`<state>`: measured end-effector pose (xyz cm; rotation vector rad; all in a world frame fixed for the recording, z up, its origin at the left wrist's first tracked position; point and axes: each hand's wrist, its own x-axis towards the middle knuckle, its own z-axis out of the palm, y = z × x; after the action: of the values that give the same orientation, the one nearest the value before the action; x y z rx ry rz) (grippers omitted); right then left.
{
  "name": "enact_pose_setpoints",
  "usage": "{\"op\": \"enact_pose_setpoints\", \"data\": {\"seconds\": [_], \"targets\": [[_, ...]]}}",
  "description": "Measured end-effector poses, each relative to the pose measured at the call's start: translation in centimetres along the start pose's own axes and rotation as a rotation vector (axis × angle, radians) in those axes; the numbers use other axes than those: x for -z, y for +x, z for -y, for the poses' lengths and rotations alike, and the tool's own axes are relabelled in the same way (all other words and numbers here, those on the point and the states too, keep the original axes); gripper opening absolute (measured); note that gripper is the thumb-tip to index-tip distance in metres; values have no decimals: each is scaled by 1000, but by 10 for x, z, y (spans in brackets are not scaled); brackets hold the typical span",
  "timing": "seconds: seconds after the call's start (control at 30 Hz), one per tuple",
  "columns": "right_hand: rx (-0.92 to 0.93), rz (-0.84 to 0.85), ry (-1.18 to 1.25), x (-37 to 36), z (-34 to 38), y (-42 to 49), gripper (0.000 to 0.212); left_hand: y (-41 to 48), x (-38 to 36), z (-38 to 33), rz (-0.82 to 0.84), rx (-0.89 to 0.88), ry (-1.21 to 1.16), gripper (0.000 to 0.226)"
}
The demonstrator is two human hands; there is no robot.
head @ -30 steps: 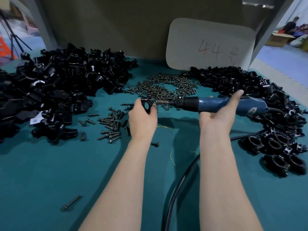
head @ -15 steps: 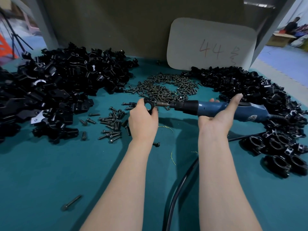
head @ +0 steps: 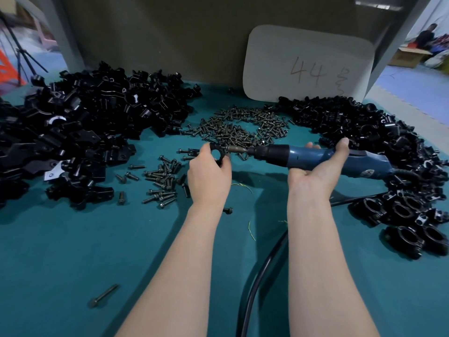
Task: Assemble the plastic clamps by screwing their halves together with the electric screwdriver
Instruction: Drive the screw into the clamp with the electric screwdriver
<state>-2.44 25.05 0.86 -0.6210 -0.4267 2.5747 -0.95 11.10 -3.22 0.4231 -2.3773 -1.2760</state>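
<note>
Clear to pass over bare green mat front left, save one long screw. Blocked left by heap of clamp halves, right by pile of clamps, rear centre by screw pile. Loose screws and cable lying mid-mat.

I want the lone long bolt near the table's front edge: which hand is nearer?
Left. The left hand, holding a black plastic clamp, is beyond and right of the long dark bolt; the right hand, holding the blue electric screwdriver, farther right.

Glossy black plastic clamp halves, dull dark metal screws, matt teal cloth table cover, smooth blue plastic screwdriver
</note>
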Motion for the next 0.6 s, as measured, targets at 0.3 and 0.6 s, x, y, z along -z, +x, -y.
{"op": "enact_pose_setpoints", "data": {"seconds": [0.3,0.6], "targets": [[56,36,-37,-3,-3,-1,22,-1,-1,-2,-14,-9,70,20],[69,52,-37,-2,-5,-1,20,-2,0,-2,-4,-30,92,21]]}}
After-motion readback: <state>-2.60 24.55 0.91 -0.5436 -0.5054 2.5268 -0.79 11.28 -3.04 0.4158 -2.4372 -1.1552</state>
